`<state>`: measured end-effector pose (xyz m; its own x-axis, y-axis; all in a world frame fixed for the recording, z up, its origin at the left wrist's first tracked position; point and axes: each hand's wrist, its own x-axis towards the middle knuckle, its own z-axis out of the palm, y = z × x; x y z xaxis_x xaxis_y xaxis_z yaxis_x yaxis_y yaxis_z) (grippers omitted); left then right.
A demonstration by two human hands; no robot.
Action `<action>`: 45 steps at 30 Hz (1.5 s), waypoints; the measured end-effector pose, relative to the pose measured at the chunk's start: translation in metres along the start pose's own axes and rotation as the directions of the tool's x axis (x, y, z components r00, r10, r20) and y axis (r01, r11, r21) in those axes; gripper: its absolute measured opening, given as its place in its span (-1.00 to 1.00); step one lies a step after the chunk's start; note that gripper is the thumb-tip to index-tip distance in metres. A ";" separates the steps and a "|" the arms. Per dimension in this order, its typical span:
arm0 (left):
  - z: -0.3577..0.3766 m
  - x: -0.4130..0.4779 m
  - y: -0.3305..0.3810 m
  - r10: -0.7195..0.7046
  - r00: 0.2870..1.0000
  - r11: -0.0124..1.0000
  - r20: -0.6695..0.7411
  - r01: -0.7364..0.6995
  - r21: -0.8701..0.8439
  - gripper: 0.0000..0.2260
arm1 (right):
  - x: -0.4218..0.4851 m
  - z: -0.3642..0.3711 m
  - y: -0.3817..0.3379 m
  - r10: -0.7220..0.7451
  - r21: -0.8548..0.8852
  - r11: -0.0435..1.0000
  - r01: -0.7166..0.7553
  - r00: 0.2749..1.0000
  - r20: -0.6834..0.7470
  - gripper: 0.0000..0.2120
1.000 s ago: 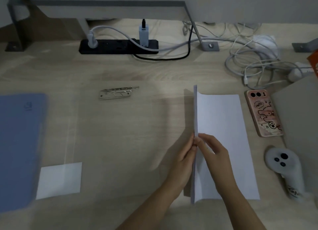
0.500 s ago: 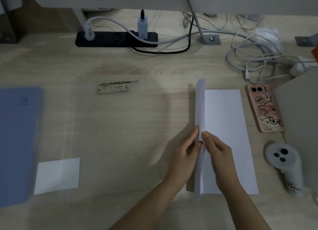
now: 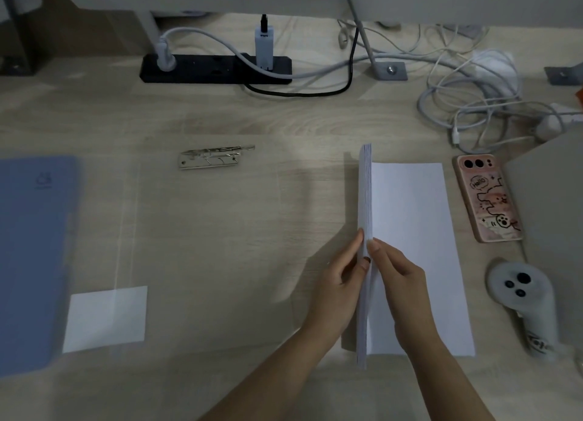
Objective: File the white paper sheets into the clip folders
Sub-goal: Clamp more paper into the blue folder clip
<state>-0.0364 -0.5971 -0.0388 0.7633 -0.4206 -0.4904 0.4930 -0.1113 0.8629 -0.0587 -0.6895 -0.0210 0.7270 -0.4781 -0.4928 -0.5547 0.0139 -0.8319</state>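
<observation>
A stack of white paper sheets point(image 3: 410, 218) lies right of centre on the desk, its left part stood up on edge. My left hand point(image 3: 339, 286) and my right hand point(image 3: 399, 282) pinch that raised edge from either side. A blue clip folder point(image 3: 31, 256) lies flat at the far left, and beside it a clear plastic cover with a small white sheet point(image 3: 105, 318) under it. A loose metal clip point(image 3: 211, 157) rests on the desk above the centre.
A pink-cased phone point(image 3: 485, 198) and a grey controller point(image 3: 523, 300) lie right of the sheets, next to a grey board point(image 3: 552, 206). At the back are a black power strip point(image 3: 214, 69) and tangled white cables point(image 3: 473, 105).
The raised edge now shows as a thicker bundle of sheets. My hands have slid slightly down along it; the view has shifted a little.
</observation>
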 end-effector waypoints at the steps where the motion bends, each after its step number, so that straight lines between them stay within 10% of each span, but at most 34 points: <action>1: 0.000 0.000 0.000 -0.002 1.000 1.000 -0.003 0.002 0.002 -0.60 | 0.000 0.000 0.000 0.003 0.010 1.000 -0.003 1.000 0.003 -0.77; 16: -0.001 -0.004 -0.002 0.011 1.000 1.000 -0.020 -0.010 0.016 -0.59 | 0.004 0.002 0.004 -0.007 -0.029 1.000 0.006 0.998 -0.061 -0.74; 24: -0.012 0.001 0.001 0.252 0.927 0.880 -0.278 -0.100 0.465 -0.57 | 0.004 0.013 0.008 -0.105 -0.226 0.972 0.067 0.982 -0.159 -0.83; 29: -0.001 0.009 0.018 -0.077 0.994 0.969 -0.080 0.094 0.230 -0.59 | 0.002 0.014 0.005 -0.087 -0.208 0.977 0.056 0.986 -0.143 -0.76; 34: -0.004 0.019 0.013 -0.076 0.972 0.928 -0.222 0.150 0.342 -0.71 | 0.000 0.006 0.002 -0.051 -0.180 0.983 0.027 0.990 -0.131 -0.74; 45: -0.099 -0.019 0.049 0.077 0.990 0.997 -0.122 -0.073 0.034 -0.79 | 0.013 -0.016 -0.029 0.129 -0.089 0.985 -0.145 0.977 -0.168 -0.74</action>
<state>0.0141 -0.5049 0.0005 0.8440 -0.3150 -0.4341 0.4216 -0.1106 0.9000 -0.0401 -0.7100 0.0008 0.5712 -0.6129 -0.5460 -0.6884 0.0046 -0.7253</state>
